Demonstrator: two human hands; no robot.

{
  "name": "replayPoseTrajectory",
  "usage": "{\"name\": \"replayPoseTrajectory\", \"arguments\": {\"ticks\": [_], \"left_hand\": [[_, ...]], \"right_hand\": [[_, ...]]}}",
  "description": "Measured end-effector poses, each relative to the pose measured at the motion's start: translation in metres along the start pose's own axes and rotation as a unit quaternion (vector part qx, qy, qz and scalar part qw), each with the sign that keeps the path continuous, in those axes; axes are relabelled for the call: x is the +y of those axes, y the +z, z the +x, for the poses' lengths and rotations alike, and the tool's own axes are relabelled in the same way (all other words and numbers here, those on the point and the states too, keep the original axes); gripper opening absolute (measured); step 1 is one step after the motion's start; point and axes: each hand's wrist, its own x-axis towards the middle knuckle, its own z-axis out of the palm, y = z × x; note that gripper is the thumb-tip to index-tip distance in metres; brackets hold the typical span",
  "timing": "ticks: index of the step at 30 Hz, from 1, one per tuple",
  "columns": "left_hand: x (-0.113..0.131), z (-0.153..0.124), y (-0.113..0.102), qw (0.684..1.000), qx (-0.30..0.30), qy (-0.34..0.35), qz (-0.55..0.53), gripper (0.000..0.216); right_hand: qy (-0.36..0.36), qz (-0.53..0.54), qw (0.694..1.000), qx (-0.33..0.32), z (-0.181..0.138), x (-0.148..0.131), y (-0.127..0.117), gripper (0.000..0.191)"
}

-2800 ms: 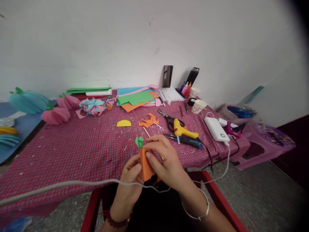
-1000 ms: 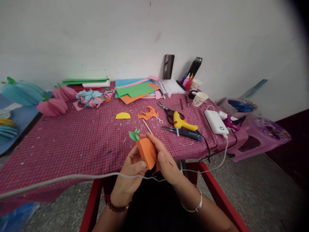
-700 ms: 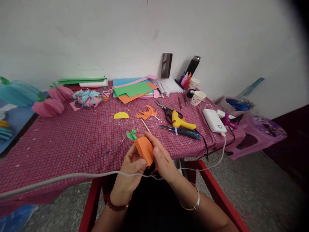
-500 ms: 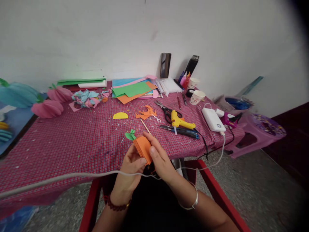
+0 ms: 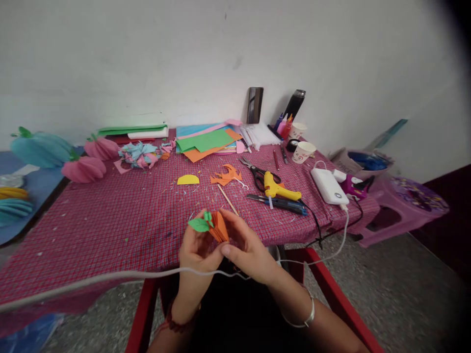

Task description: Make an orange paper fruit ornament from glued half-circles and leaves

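Both my hands hold an orange folded paper stack [image 5: 220, 226] with green paper leaves [image 5: 199, 224] at its top, just above the near edge of the red checked table [image 5: 110, 220]. My left hand [image 5: 196, 250] grips it from the left and below. My right hand [image 5: 246, 247] pinches it from the right. A white cable [image 5: 110, 279] hangs across in front of my wrists.
On the table lie a yellow glue gun [image 5: 277, 189], black scissors [image 5: 255, 171], a blue cutter [image 5: 277, 202], a wooden stick [image 5: 228, 200], a white power bank [image 5: 328, 185], paper cups [image 5: 303, 151], coloured paper sheets [image 5: 206, 141] and pink paper fruits [image 5: 84, 169]. A purple stool [image 5: 408, 206] stands at the right.
I have turned the orange paper stack so that it lies flatter and its green leaves point left. My hands have stayed on it.
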Motion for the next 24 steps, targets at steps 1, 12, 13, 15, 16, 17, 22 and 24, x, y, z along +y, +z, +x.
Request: {"name": "replayPoseTrajectory", "arguments": {"ticks": [1,12,13,15,16,17,22,24], "left_hand": [[0.0,0.0,-0.001,1.0,-0.008,0.001,0.012,0.066],[0.002,-0.002,0.0,0.997,-0.025,-0.018,0.068,0.058],[0.002,-0.002,-0.001,0.998,-0.022,-0.02,0.064,0.058],[0.001,-0.001,-0.003,0.998,-0.025,-0.032,0.038,0.053],[0.001,0.0,-0.004,0.998,-0.028,-0.045,0.015,0.049],[0.002,0.001,-0.005,0.997,-0.033,-0.063,-0.011,0.044],[0.006,0.005,-0.003,0.984,-0.058,-0.141,-0.093,0.029],[0.006,0.006,0.0,0.983,-0.054,-0.146,-0.095,0.027]], "right_hand": [[0.004,-0.007,1.0,0.002,0.001,-0.002,-0.002,0.063],[0.011,-0.037,0.999,0.014,0.005,-0.014,-0.007,0.047],[0.012,-0.022,1.0,0.011,0.005,-0.014,-0.009,0.047],[0.012,0.02,1.0,0.005,0.005,-0.015,-0.011,0.045],[0.012,0.038,0.999,0.006,0.005,-0.015,-0.013,0.043],[0.013,0.049,0.999,0.01,0.005,-0.015,-0.014,0.041],[0.014,0.011,0.998,0.062,0.005,-0.012,-0.014,0.04],[0.009,-0.007,0.996,0.084,0.005,-0.011,-0.012,0.032]]}}
